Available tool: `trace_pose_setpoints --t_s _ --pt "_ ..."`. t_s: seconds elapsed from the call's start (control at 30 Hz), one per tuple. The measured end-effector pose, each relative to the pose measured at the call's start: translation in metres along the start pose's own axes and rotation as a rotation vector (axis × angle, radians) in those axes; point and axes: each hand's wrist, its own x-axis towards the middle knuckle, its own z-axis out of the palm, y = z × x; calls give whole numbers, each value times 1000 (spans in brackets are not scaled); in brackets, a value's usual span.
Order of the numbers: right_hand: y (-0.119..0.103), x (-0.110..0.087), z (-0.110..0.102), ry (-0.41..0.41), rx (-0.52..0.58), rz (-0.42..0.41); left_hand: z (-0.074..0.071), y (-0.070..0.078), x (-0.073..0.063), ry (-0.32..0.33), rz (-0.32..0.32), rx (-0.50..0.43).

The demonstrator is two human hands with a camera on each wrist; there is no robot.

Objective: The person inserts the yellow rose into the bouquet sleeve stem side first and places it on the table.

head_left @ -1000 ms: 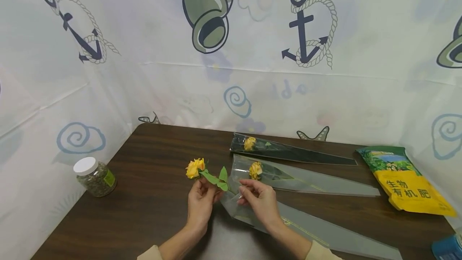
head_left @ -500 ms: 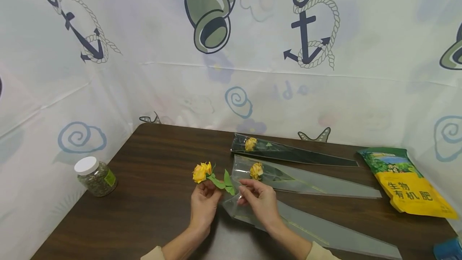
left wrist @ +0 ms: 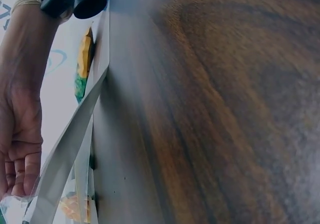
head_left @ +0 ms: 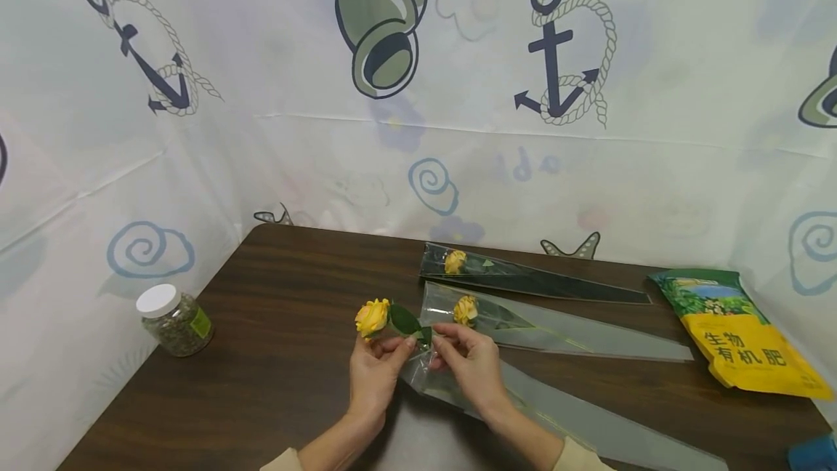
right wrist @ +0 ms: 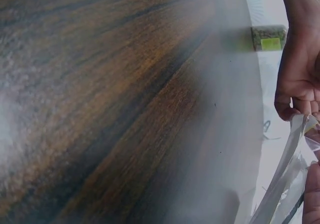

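In the head view my left hand (head_left: 374, 381) pinches the stem of a yellow rose (head_left: 372, 317) just below its bloom. Its green leaves (head_left: 405, 319) lie between the two hands, at the mouth of a long, tapering clear flower sleeve (head_left: 588, 413). My right hand (head_left: 472, 365) pinches the edge of that sleeve with thumb and fingers. The right wrist view has my left hand (right wrist: 300, 79) at the upper right, fingers curled at the sleeve's edge (right wrist: 290, 169). Left of the table in the left wrist view, my right hand (left wrist: 20, 144) holds the sleeve's end (left wrist: 65, 159).
Two more sleeves lie behind, each with a yellow rose inside: a grey one (head_left: 628, 337) and a dark one (head_left: 575, 288). A yellow and green fertilizer bag (head_left: 739, 340) is at right, above a blue object (head_left: 813, 452). A white-lidded jar (head_left: 176, 322) stands left on the brown table (head_left: 261, 355).
My left hand has moved slightly right with the rose, and its leaves have shifted from above the sleeve's mouth down to it. My right hand has stayed at the sleeve's edge.
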Motion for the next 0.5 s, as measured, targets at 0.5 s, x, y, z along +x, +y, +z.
trace_pose_setpoints --t_s 0.5 --pt "-5 1 -2 -24 -64 -8 7 -3 -9 -63 -12 -29"
